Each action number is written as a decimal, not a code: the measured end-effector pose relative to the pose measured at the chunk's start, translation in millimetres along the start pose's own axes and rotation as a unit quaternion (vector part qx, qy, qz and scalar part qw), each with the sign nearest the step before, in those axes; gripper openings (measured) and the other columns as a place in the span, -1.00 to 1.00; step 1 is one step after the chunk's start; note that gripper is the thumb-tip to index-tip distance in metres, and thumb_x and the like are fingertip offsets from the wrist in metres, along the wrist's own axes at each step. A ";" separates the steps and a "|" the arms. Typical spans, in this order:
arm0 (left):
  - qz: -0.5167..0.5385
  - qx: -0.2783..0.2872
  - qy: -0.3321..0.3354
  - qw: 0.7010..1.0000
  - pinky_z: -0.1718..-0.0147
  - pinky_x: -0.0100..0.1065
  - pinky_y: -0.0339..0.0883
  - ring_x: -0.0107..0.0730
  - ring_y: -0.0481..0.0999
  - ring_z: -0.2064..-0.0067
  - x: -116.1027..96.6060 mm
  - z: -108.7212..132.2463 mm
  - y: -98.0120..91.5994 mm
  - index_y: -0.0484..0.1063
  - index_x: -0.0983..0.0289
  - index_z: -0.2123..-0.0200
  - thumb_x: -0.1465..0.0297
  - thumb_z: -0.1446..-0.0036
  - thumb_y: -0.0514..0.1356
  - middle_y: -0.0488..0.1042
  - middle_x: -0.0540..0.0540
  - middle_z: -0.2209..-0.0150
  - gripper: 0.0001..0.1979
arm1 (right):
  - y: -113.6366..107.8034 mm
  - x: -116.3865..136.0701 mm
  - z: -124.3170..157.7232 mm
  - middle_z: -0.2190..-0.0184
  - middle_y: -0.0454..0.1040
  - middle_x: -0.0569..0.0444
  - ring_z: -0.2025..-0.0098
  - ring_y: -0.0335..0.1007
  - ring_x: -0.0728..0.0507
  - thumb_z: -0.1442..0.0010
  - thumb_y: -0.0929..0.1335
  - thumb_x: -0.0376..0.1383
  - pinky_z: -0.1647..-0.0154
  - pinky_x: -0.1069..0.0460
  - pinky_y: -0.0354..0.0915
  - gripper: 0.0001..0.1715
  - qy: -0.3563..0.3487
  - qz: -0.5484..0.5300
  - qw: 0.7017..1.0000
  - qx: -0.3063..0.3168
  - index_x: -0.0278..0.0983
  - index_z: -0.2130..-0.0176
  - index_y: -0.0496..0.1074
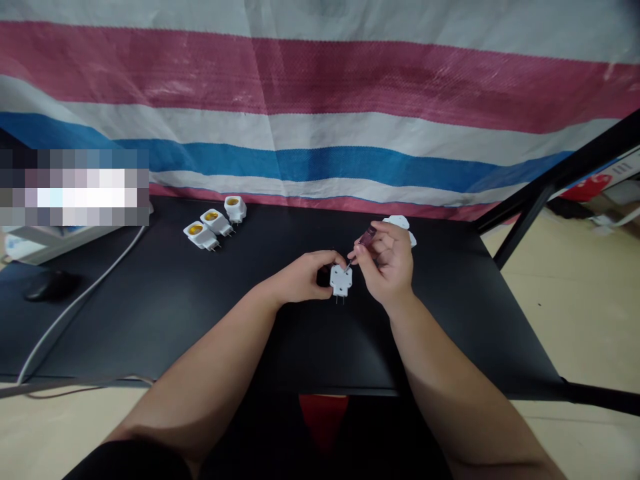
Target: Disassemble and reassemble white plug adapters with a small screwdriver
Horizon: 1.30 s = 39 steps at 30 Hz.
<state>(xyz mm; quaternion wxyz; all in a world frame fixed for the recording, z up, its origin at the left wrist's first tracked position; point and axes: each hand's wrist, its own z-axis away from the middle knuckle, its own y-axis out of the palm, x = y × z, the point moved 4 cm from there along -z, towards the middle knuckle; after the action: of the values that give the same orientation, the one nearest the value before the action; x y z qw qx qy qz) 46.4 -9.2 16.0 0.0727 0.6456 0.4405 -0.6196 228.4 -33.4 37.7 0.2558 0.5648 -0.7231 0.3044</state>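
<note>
My left hand [315,275] grips a white plug-in lamp socket [341,281] by its left side, just over the black table. Its flat back with small holes faces up, and two metal prongs point toward me. In my right hand [393,260] is a screwdriver [367,237] with a dark reddish handle, held tilted. The tip of its shaft meets the upper part of the socket's back. Behind my right hand lie white pieces [398,221], partly hidden by my fingers.
Three more white lamp sockets [201,235] with yellowish round openings stand at the back left. A black mouse [51,285] and a pale cable [90,290] are on the left. A striped sheet [320,127] hangs behind the black table [210,333]; a black metal frame [523,223] rises at the right.
</note>
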 end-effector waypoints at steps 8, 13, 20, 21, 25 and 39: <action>0.003 0.000 -0.004 1.000 0.18 -0.31 0.39 -0.34 0.53 0.19 -1.8 0.0 -0.7 0.50 0.24 -0.02 0.58 -0.02 0.32 0.57 0.06 0.12 -0.54 | -0.3 0.8 0.0 0.15 0.54 0.04 0.29 0.69 -0.15 -0.42 0.44 -0.32 0.44 -0.05 0.61 -0.48 -0.008 -0.017 1.000 0.000 -0.05 -0.28 0.33; 0.002 -0.003 -0.001 1.000 0.19 -0.32 0.38 -0.36 0.51 0.20 -0.7 -0.1 -0.4 0.50 0.24 -0.03 0.60 -0.01 0.31 0.56 0.05 0.12 -0.53 | 0.1 -0.1 0.5 0.15 0.54 0.04 0.28 0.68 -0.16 -0.43 0.44 -0.33 0.44 -0.06 0.61 -0.48 -0.006 -0.020 1.000 0.000 -0.05 -0.29 0.32; -0.008 -0.008 0.015 1.000 0.18 -0.32 0.38 -0.36 0.52 0.19 0.4 -0.5 -1.1 0.52 0.23 -0.01 0.61 0.01 0.31 0.56 0.04 0.13 -0.53 | 0.0 -1.4 1.0 0.14 0.54 0.04 0.29 0.67 -0.15 -0.44 0.43 -0.29 0.44 -0.05 0.61 -0.49 -0.008 -0.004 1.000 0.004 -0.04 -0.29 0.31; -0.009 -0.009 0.016 1.000 0.17 -0.32 0.38 -0.36 0.52 0.19 0.2 -0.5 -1.3 0.52 0.23 0.00 0.61 0.01 0.31 0.56 0.04 0.12 -0.54 | 0.0 -1.2 1.0 0.15 0.54 0.04 0.29 0.67 -0.15 -0.44 0.43 -0.29 0.44 -0.06 0.61 -0.48 -0.009 -0.005 1.000 0.004 -0.04 -0.29 0.32; -0.014 -0.009 0.018 1.000 0.13 -0.28 0.40 -0.33 0.54 0.16 -0.9 -0.9 -1.6 0.53 0.23 0.01 0.61 0.01 0.31 0.57 0.05 0.12 -0.55 | 0.0 -0.5 1.0 0.16 0.53 0.04 0.31 0.65 -0.15 -0.43 0.44 -0.28 0.45 -0.07 0.60 -0.48 -0.007 -0.004 1.000 0.002 -0.03 -0.29 0.33; 0.019 -0.015 -0.017 1.000 0.22 -0.33 0.39 -0.36 0.53 0.21 4.1 0.3 -0.3 0.50 0.23 -0.05 0.58 -0.02 0.32 0.57 0.05 0.12 -0.52 | 1.3 -0.7 0.8 0.13 0.55 0.05 0.27 0.70 -0.15 -0.45 0.44 -0.24 0.38 -0.08 0.67 -0.51 -0.007 -0.005 1.000 -0.005 -0.03 -0.27 0.28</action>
<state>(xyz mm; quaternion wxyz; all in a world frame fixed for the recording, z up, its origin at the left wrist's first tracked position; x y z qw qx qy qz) 45.3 -7.3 12.6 0.1021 0.6421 0.4359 -0.6223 227.3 -33.3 36.4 0.2550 0.5688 -0.7240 0.2954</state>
